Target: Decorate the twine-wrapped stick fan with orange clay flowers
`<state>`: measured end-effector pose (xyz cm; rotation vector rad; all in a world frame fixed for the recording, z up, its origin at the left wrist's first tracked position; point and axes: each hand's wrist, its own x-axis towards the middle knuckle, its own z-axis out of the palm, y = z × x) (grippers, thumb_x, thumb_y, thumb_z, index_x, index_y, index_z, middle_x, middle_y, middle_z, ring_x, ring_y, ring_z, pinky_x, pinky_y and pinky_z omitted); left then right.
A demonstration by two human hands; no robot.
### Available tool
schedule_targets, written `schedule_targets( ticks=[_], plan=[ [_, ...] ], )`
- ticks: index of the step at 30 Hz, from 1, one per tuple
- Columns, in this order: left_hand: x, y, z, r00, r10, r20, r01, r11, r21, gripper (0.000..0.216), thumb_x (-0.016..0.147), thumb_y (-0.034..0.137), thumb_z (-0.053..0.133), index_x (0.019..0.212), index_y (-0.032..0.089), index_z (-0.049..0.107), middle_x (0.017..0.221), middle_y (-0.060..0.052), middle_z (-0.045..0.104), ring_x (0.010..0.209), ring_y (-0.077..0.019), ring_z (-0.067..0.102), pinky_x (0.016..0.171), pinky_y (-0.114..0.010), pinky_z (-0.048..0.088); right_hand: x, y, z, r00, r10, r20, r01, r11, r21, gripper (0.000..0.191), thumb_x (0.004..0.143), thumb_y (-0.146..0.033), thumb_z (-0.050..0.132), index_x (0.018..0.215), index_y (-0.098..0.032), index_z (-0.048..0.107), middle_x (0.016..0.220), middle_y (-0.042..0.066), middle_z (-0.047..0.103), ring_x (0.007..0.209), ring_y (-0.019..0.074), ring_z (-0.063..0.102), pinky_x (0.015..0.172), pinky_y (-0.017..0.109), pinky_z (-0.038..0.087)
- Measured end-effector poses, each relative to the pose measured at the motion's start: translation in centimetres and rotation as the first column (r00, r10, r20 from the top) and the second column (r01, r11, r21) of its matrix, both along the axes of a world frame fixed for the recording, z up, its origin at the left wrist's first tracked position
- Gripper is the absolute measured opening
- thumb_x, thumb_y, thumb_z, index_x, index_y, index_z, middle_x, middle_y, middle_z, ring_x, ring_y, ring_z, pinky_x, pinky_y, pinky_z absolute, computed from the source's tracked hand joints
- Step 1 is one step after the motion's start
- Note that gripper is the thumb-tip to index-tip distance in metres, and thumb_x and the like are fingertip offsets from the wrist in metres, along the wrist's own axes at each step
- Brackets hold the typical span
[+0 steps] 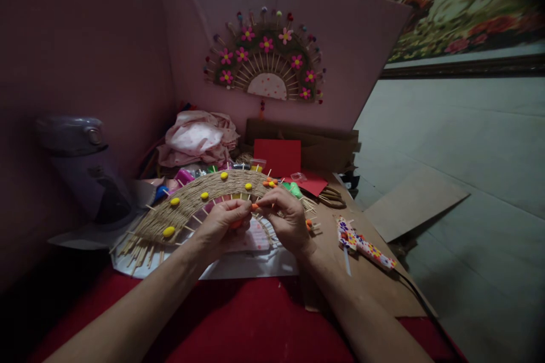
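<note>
Over the near edge of a twine-wrapped fan (193, 201), both hands come together. My left hand (230, 220) is closed, with orange clay (235, 224) showing under its fingers. Between the fingertips of both hands is a small orange clay piece (254, 207), pinched by my right hand (283, 215). Yellow clay discs (169, 231) dot the fan's woven band, and thin sticks poke out along its edges. An orange-petalled flower with a yellow centre (270, 182) sits near its right end. My right hand partly hides another orange flower (308, 225).
A flower-patterned glue gun (366, 247) with a cord lies on cardboard (336, 278) at right. A lidded bottle (91, 176) stands at left. Behind are bunched pink cloth (200, 136) and red card (276, 157). A finished-looking flowered fan (266, 59) hangs on the upright panel.
</note>
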<state>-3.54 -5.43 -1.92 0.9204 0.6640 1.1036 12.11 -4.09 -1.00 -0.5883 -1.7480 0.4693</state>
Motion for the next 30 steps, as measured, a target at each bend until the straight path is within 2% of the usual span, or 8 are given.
schedule_targets(
  ticks=[5, 10, 17, 25, 30],
  plan=[
    [0.22, 0.0, 0.1, 1.0, 0.018, -0.003, -0.018, 1.0, -0.004, 0.035, 0.069, 0.039, 0.072, 0.059, 0.014, 0.049, 0.046, 0.007, 0.038, 0.039, -0.0031, 0.03, 0.038, -0.018, 0.016, -0.02, -0.08, 0.1, 1.0, 0.01, -0.022, -0.01, 1.0, -0.011, 0.004, 0.077, -0.021, 0.069, 0.076, -0.02, 0.065, 0.073, 0.0, 0.058, 0.07, 0.0127, 0.054, 0.061, 0.026, 0.044],
    [0.29, -0.04, 0.09, 0.999, 0.045, -0.029, -0.045, 0.999, 0.007, 0.032, 0.069, 0.039, 0.072, 0.062, 0.014, 0.053, 0.046, 0.006, 0.038, 0.04, -0.0032, 0.029, 0.039, -0.019, 0.015, 0.01, 0.02, -0.02, 1.0, 0.002, -0.008, -0.003, 1.0, -0.014, 0.004, 0.078, -0.021, 0.067, 0.075, -0.021, 0.064, 0.073, 0.0, 0.058, 0.07, 0.0129, 0.054, 0.062, 0.027, 0.044],
    [0.01, -0.02, 0.19, 0.998, 0.046, -0.048, -0.045, 0.999, 0.013, 0.028, 0.068, 0.033, 0.073, 0.061, 0.013, 0.055, 0.047, 0.006, 0.038, 0.041, -0.0027, 0.028, 0.04, -0.019, 0.014, 0.19, -0.11, 0.15, 0.999, -0.005, 0.041, 0.006, 1.0, -0.027, 0.005, 0.078, -0.022, 0.067, 0.082, -0.02, 0.064, 0.075, 0.001, 0.058, 0.069, 0.0131, 0.053, 0.058, 0.026, 0.043],
    [0.15, -0.07, 0.3, 0.997, 0.06, -0.044, -0.059, 0.998, 0.026, 0.029, 0.068, 0.032, 0.073, 0.057, 0.013, 0.053, 0.046, 0.006, 0.037, 0.041, -0.0028, 0.027, 0.04, -0.019, 0.015, 0.21, 0.07, -0.01, 0.999, -0.01, 0.039, 0.01, 1.0, 0.003, 0.001, 0.079, -0.02, 0.065, 0.078, -0.02, 0.064, 0.074, 0.0, 0.059, 0.071, 0.013, 0.054, 0.061, 0.026, 0.043],
    [0.04, -0.24, 0.43, 0.996, 0.078, -0.047, -0.077, 0.997, 0.017, 0.025, 0.067, 0.032, 0.074, 0.064, 0.013, 0.058, 0.046, 0.007, 0.037, 0.041, -0.003, 0.028, 0.041, -0.018, 0.016, 0.24, 0.03, -0.06, 0.997, -0.032, 0.064, 0.034, 0.999, -0.018, 0.003, 0.08, -0.023, 0.065, 0.079, -0.02, 0.064, 0.073, 0.0, 0.059, 0.069, 0.0137, 0.054, 0.061, 0.027, 0.043]
  ],
)
